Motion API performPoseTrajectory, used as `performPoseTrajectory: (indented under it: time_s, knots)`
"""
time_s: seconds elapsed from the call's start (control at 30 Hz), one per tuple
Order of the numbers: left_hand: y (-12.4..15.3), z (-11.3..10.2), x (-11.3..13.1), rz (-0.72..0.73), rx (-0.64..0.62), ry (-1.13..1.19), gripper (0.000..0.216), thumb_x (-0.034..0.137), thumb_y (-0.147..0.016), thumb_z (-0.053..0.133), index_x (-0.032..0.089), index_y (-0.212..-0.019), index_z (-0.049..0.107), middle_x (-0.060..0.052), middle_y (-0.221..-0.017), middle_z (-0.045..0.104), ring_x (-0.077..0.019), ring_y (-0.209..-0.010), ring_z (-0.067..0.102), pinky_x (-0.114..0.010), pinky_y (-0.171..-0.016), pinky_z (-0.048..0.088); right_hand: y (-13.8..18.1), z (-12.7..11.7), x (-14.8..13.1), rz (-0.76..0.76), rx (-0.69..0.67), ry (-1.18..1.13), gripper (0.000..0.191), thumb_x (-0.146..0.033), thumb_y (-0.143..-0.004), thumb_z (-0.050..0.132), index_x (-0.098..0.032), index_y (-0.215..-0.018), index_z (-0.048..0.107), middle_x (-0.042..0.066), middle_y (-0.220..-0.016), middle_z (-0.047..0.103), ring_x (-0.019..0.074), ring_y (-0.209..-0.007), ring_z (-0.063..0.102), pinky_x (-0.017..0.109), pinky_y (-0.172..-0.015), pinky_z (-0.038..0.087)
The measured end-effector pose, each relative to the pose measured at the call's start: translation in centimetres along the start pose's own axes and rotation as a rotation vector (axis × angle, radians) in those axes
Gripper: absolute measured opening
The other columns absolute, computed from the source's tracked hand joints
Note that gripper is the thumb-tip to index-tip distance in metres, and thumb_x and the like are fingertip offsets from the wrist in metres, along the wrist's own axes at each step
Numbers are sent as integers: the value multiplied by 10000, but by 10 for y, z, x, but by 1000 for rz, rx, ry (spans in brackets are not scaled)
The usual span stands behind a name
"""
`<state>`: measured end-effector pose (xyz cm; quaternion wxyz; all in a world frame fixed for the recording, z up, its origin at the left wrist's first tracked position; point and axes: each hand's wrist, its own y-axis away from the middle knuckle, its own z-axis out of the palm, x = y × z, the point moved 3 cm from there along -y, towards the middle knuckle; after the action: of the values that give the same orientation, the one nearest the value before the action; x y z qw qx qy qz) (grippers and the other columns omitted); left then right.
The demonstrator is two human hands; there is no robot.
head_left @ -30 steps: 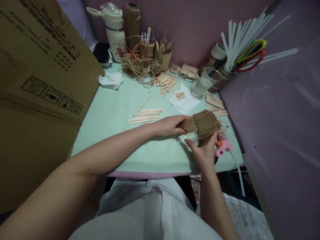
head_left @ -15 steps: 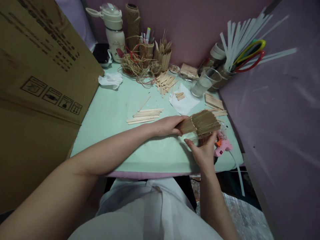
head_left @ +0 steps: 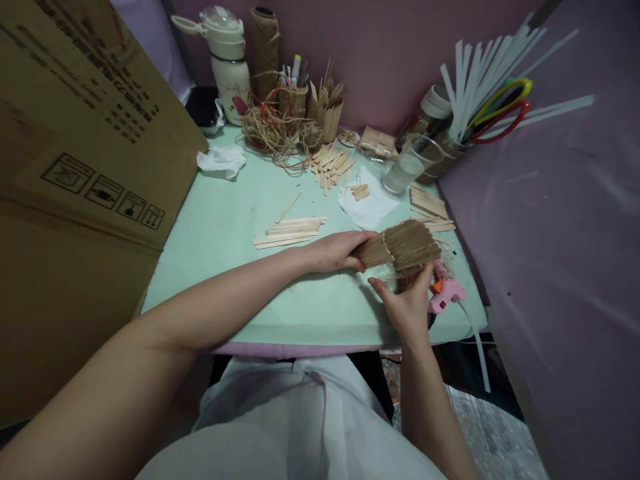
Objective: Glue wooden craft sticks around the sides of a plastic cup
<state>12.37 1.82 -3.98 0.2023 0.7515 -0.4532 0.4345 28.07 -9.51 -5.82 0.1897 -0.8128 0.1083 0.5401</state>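
Here's the stick model (head_left: 414, 245), just left of the glue gun (head_left: 450, 293) — left hand (head_left: 336, 252) pinching the end farther from it, right hand (head_left: 407, 305) spread underneath, grip unclear. Probably light, stiff, fragile at the seams — best held by its edges.

One table (head_left: 235, 207), pale green top; one mauve back wall (head_left: 390, 60); one purple right wall (head_left: 560, 220); floor (head_left: 480, 427), mottled grey; light dim.
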Motion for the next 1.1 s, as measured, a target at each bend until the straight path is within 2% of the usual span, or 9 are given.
performPoseTrajectory:
  time_s: [0.37, 0.5, 0.67, 0.93, 1.1]
  knots:
    - [1, -3, 6, -29, 5, 12, 696, 220, -758, 709, 172, -1402, 448, -120, -1343, 602, -281, -1201, 558, -363, -972, 425, 2, 0, -11, -55, 39, -9, 1071, -379, -629, 842, -209, -1491, 230, 167, -1526, 373, 277, -1394, 422, 496, -1174, 311]
    - [3, -6, 9, -48, -22, 15, 665, 216, -757, 692, 209, -1383, 468, -96, -1354, 603, -287, -1199, 567, -369, -968, 429, 2, 1, -6, -34, 23, 12, 1103, -385, -622, 845, -227, -1502, 200, 160, -1532, 371, 276, -1407, 410, 510, -1173, 313]
    - [3, -7, 8, -37, -27, 13, 634, 222, -754, 701, 186, -1351, 491, -104, -1327, 619, -266, -1186, 575, -346, -962, 435, 4, 3, -1, -22, 22, -3, 1106, -376, -634, 837, -228, -1511, 179, 160, -1530, 374, 275, -1405, 411, 510, -1170, 317]
    - [3, -8, 7, -43, -10, 35, 661, 221, -728, 722, 153, -1346, 499, -117, -1311, 626, -264, -1172, 580, -349, -960, 442, 4, 3, -4, -10, 19, -11, 1082, -367, -616, 855, -214, -1484, 227, 166, -1501, 425, 272, -1362, 468, 494, -1149, 354]
    - [2, -10, 8, -46, -30, 49, 590, 277, -745, 721, 182, -1296, 533, -96, -1313, 627, -267, -1154, 588, -354, -953, 448, 3, 3, -3, 2, 26, -16, 1069, -346, -607, 855, -198, -1473, 246, 175, -1493, 429, 279, -1357, 471, 496, -1147, 354]
